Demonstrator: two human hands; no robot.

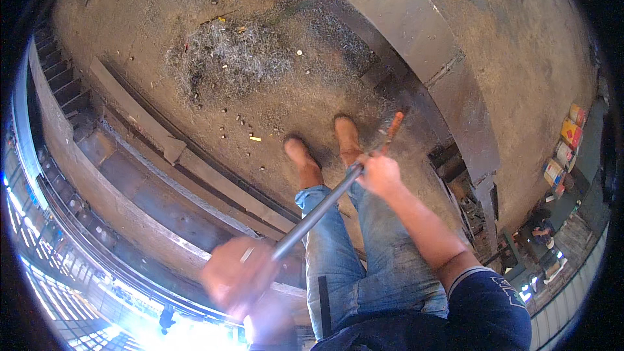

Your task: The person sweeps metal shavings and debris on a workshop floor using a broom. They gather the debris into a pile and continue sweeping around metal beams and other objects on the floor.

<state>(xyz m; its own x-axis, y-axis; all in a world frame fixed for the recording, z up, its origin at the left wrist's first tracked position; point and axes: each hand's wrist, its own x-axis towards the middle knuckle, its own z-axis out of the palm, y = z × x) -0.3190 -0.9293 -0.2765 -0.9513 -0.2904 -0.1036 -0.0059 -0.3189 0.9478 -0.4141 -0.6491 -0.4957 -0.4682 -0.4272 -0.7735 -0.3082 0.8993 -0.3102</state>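
Observation:
A long grey pole [318,212] slants across in front of my legs, and both hands are on it. Near its upper end, my right hand [382,175] is closed around the pole. A narrow orange-red piece [394,126] sticks out past that hand; whether it is part of the pole cannot be made out. My left hand [240,273], smeared by motion, wraps the lower end, with a pale band on one finger. The pole's end beyond my left hand is hidden.
Long steel beams [130,182] lie to my left. A wide curved steel plate [416,32] runs along my right. Metal shavings [237,58] litter the dirt floor ahead of my feet. Several cans [572,133] stand at the far right.

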